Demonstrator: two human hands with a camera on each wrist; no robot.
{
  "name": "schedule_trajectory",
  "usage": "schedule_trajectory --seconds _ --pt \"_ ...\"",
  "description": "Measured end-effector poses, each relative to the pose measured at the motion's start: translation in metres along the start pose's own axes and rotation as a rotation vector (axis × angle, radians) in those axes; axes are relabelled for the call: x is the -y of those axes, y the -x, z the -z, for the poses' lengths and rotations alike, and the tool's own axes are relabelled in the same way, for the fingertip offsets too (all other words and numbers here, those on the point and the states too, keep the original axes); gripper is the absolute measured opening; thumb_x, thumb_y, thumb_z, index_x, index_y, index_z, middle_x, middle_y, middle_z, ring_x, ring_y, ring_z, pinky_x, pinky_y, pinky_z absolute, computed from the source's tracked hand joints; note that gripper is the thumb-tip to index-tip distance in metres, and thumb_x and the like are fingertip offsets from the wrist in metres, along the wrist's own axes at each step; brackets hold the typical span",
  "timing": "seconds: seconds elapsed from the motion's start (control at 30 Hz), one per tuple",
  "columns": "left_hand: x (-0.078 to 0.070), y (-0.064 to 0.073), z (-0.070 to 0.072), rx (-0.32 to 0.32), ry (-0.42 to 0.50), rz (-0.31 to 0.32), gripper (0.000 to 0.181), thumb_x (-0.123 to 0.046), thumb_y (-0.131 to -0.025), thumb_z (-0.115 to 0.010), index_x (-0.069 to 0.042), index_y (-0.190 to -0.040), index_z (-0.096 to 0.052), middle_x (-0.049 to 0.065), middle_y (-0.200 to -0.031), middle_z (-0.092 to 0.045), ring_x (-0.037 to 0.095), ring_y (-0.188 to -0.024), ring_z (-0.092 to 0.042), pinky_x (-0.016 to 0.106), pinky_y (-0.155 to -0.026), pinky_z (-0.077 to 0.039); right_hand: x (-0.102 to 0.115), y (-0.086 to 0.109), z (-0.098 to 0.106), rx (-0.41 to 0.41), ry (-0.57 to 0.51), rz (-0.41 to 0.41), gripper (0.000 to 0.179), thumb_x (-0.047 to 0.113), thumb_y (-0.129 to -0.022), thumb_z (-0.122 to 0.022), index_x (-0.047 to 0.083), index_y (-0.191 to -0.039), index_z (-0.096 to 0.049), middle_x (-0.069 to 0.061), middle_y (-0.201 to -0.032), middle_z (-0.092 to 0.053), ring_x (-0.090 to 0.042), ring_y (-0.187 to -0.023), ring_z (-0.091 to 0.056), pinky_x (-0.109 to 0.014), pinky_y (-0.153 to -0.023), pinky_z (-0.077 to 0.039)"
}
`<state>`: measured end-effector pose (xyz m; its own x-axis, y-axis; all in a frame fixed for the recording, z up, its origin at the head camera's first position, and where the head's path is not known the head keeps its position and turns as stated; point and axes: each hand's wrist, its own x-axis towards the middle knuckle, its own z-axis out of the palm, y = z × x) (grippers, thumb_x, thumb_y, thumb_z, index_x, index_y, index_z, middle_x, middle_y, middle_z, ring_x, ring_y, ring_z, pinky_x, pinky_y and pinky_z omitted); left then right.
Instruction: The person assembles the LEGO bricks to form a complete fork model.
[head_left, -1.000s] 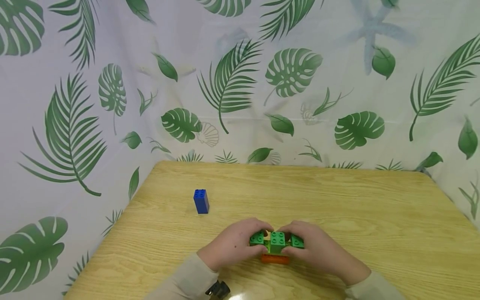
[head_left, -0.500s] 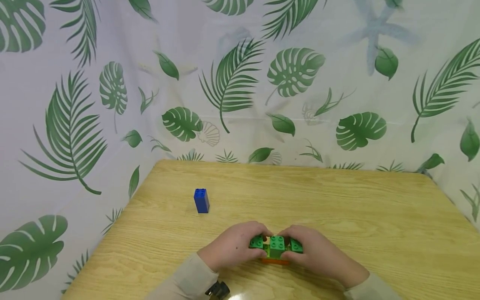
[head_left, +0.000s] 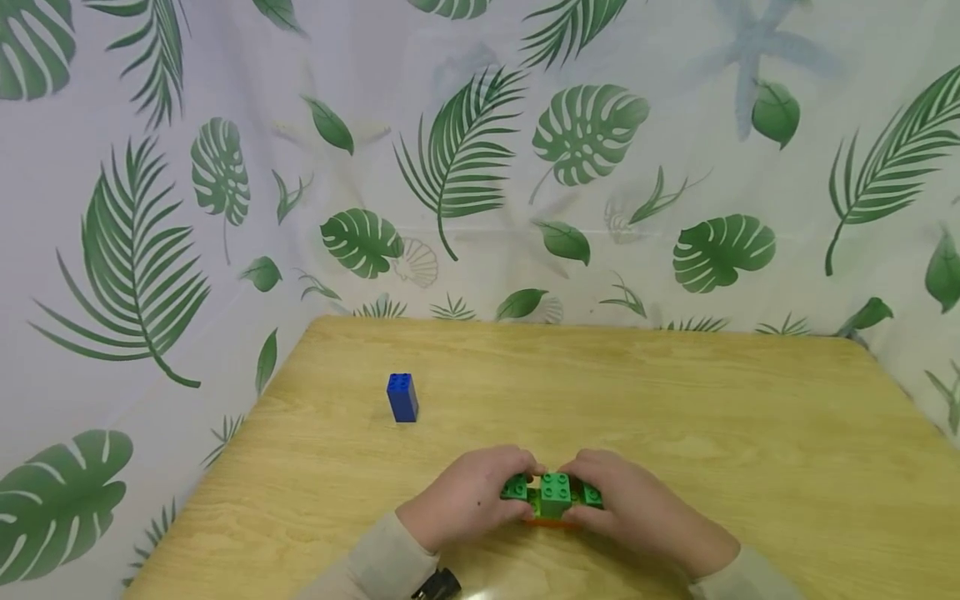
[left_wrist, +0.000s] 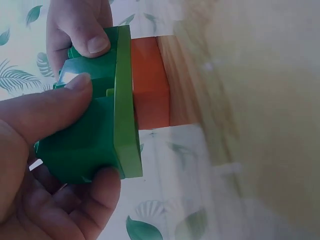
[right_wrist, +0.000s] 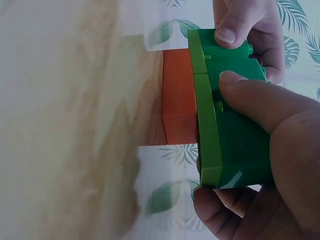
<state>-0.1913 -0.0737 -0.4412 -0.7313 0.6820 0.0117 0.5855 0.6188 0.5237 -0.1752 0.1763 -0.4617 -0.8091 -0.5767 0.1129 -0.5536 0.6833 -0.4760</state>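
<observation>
My left grip [head_left: 476, 502] and right grip [head_left: 633, 508] pinch the outer green blocks [left_wrist: 92, 137] above an orange block [left_wrist: 150, 87]. A blue block [head_left: 403, 402] stands farther left on the tabletop [head_left: 720, 417].

High view, 2 wrist close-ups

Against the head view of a second ago, the left hand [head_left: 474, 498] and right hand [head_left: 637, 510] have sunk slightly toward six o'clock, carrying the green bricks [head_left: 556, 493] along. The orange brick [left_wrist: 147, 90] under them now shows as a thin strip — a second ago its front face stood out deeper. The right hand covers more of the green brick at three o'clock. The blue brick [head_left: 402, 398] and leaf-printed backdrop [head_left: 480, 283] appear a touch nearer twelve — the whole view has dipped.
</observation>
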Motion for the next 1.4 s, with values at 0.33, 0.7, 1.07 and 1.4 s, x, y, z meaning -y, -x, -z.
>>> schedule_trajectory --seconds 0.33,0.7,1.07,1.4 --pt "0.007 -0.001 -0.004 0.04 0.136 0.088 0.038 -0.03 -0.096 -0.073 -0.027 -0.132 -0.06 -0.017 -0.121 -0.061 -0.001 -0.107 -0.056 0.029 -0.093 -0.049 0.005 -0.004 0.002 -0.003 -0.081 -0.033 0.036 0.046 -0.092 -0.073 0.022 -0.118 -0.068 0.016 -0.103 -0.06 -0.003 -0.091 -0.055 -0.031 -0.078 -0.049" --pt "0.011 -0.001 -0.012 0.052 0.376 0.136 0.039 -0.052 -0.103 -0.05 -0.025 -0.127 -0.066 -0.016 -0.112 -0.062 0.005 -0.095 -0.057 0.03 -0.084 -0.048 -0.004 0.002 0.003 0.06 -0.413 -0.136 0.037 0.042 -0.108 -0.047 0.018 -0.13 -0.064 0.002 -0.128 -0.063 -0.028 -0.121 -0.057 -0.057 -0.097 -0.046" --pt "0.004 -0.006 0.0 0.058 0.359 0.182 0.035 -0.052 -0.102 -0.054 -0.028 -0.122 -0.068 -0.017 -0.105 -0.064 0.007 -0.089 -0.058 0.032 -0.079 -0.048 0.0 -0.003 0.011 0.109 -0.472 -0.092 0.037 0.037 -0.111 -0.04 0.013 -0.13 -0.062 -0.001 -0.128 -0.063 -0.032 -0.123 -0.056 -0.061 -0.1 -0.043" --pt "0.007 -0.008 -0.002 0.078 0.3 0.134 0.039 -0.053 -0.102 -0.054 -0.027 -0.126 -0.066 -0.017 -0.108 -0.064 0.005 -0.089 -0.058 0.03 -0.08 -0.048 -0.002 -0.001 0.007 0.055 -0.39 -0.087 0.037 0.04 -0.109 -0.043 0.018 -0.13 -0.064 0.002 -0.129 -0.063 -0.028 -0.121 -0.058 -0.054 -0.098 -0.047"
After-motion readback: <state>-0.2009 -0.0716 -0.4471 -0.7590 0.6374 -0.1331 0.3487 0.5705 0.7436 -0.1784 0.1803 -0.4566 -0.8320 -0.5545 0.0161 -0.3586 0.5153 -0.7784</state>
